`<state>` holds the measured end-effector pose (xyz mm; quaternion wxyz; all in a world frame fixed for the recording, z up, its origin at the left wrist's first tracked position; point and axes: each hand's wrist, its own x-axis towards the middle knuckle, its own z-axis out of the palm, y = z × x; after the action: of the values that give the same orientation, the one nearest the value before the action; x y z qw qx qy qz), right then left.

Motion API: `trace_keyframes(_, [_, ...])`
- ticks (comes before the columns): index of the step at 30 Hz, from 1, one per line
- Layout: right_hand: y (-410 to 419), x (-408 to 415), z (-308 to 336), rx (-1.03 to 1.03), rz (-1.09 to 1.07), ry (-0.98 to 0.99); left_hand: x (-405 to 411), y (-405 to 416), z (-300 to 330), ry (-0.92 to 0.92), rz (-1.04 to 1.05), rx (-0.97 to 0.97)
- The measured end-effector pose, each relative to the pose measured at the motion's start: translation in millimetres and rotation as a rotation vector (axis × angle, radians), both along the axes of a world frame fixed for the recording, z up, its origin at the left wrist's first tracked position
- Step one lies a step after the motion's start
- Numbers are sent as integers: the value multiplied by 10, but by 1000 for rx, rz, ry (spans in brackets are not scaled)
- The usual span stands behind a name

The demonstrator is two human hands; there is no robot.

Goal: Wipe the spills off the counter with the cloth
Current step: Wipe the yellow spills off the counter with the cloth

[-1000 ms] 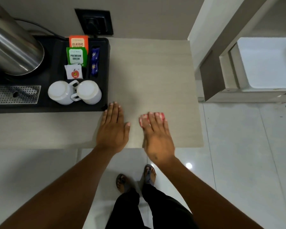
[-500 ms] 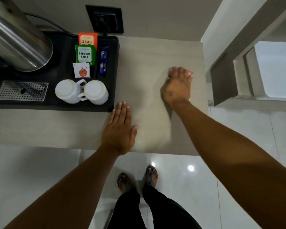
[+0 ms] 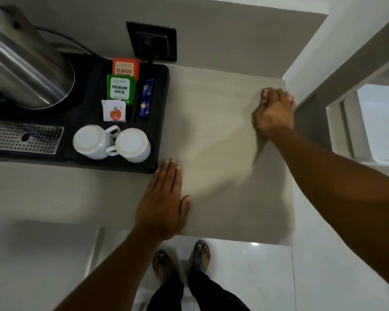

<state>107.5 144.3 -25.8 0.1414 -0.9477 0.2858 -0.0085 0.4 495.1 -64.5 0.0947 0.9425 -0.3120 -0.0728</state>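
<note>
At the near edge of the counter [image 3: 222, 135] the person's left hand [image 3: 162, 203] lies flat, palm down, fingers straight and together. Just past its fingertips is the corner of a black tray [image 3: 160, 113] with two upturned white cups [image 3: 112, 143]. Over at the far right corner, the right hand [image 3: 275, 111] is bunched up on the cloth [image 3: 292, 99], only a pink sliver peeking out.

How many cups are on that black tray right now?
2. Both are white and upside down at the front of the black tray: the left cup and the right cup stand side by side, handles between them. The kettle may hide more.
</note>
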Motion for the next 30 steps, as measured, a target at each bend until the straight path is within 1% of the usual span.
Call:
trace_keyframes(3, [68,368,-27,0,-148,41,-1,8,-33,-16,3,-2])
trace_keyframes(5, [296,615,-10,11,-153,65,-1,17,-26,-8,4,0])
trace_keyframes(7, [664,815,1,17,-22,66,-3,20,-14,-6,3,-11])
trace_keyframes(10, [1345,843,-10,16,253,36,-12,27,11,12,3,-21])
trace_keyframes(13, [1697,519,-49,18,486,22,-3,23,29,2,5,-9])
trace_keyframes(15, [1649,164,-71,47,550,-1,0,17,49,12,8,-25])
trace_keyframes(17, [1488,-279,-110,49,491,-38,-8,18,72,20,15,-51])
trace_keyframes(19, [1185,-661,-146,40,333,-78,-20,7,79,12,27,-55])
trace_keyframes(21, [872,-853,-134,34,183,-87,-34,3,82,0,40,-46])
trace_keyframes(23, [695,-872,-107,38,98,-78,-32,-2,71,10,33,-41])
trace_keyframes(26, [839,-866,-88,47,89,-80,-36,2,62,23,18,-11])
trace_keyframes(30, [1459,-1108,-80,101,245,-68,-2,-26,83,9,12,12])
